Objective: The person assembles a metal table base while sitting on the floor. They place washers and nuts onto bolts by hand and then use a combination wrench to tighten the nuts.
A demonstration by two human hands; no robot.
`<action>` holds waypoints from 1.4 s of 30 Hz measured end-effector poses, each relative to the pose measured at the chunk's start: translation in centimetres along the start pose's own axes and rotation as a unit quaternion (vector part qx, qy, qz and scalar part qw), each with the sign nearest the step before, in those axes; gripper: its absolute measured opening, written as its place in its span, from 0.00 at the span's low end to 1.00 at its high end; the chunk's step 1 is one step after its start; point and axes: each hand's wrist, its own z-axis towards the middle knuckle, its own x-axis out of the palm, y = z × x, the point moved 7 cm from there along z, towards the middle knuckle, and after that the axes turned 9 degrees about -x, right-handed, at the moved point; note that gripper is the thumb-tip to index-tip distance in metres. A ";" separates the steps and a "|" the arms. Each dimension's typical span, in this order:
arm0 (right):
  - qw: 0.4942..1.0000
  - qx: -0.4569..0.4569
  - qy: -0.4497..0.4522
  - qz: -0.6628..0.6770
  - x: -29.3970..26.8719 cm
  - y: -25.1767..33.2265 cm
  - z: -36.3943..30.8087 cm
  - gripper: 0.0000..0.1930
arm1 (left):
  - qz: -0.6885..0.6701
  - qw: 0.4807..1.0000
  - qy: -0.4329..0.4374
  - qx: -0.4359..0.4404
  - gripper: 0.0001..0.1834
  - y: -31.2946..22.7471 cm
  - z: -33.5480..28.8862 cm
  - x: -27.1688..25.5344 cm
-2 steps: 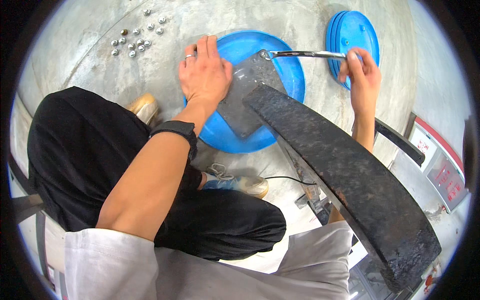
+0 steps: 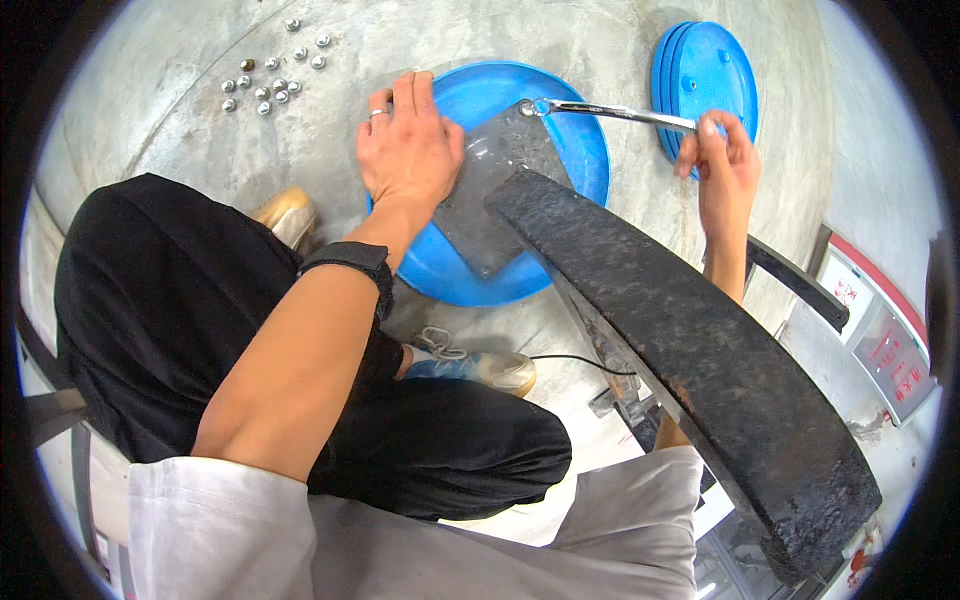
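The left hand (image 2: 408, 150) lies flat with its fingers held close together, palm down, pressing on the near-left part of a round blue plastic lid (image 2: 560, 130) that rests on the grey concrete floor (image 2: 330, 190); a ring shows on one finger and a black band wraps the wrist. On top of the lid sits a grey, square-cornered metal plate (image 2: 495, 195), turned so that one corner points away from the person, and the edge of the left hand touches its left side. The right hand (image 2: 722, 165) is closed around the handle end of a slim, shiny steel wrench (image 2: 610, 112), fingers curled over the shaft; the wrench runs leftward from that grip, almost level, and its ring end sits at the far corner of the metal plate, on what looks like a fastener, though it is too small to tell for sure. A long, dark, rough-surfaced curved metal bar (image 2: 690, 350) rises from the plate and sweeps toward the lower right, crossing in front of the right forearm. Just beyond the right hand, a stack of further blue round lids (image 2: 715, 70) lies on the floor, close beside the first lid but apart from it. Well to the left, at the far side, a loose cluster of small silver nuts (image 2: 270, 75) is scattered on the concrete. The person crouches in black trousers, a pale shoe (image 2: 490, 368) planted near the lid's near edge.
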 end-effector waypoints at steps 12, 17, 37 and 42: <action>0.953 0.178 0.052 0.240 2.9 -7.5 -9.1 0.04 | -0.005 1.000 -0.002 0.002 0.27 -0.3 -0.1 -0.1; 0.941 0.177 0.049 0.283 3.8 -7.5 -9.7 0.05 | 0.001 1.000 -0.009 0.004 0.27 0.1 0.1 -0.2; 0.918 0.239 0.203 0.244 6.0 -10.1 -12.3 0.15 | -0.004 1.000 -0.003 0.001 0.26 -0.2 0.0 -0.1; 0.911 0.284 0.236 0.181 6.9 -9.9 -12.2 0.14 | 0.003 1.000 -0.007 0.000 0.26 0.0 0.1 -0.2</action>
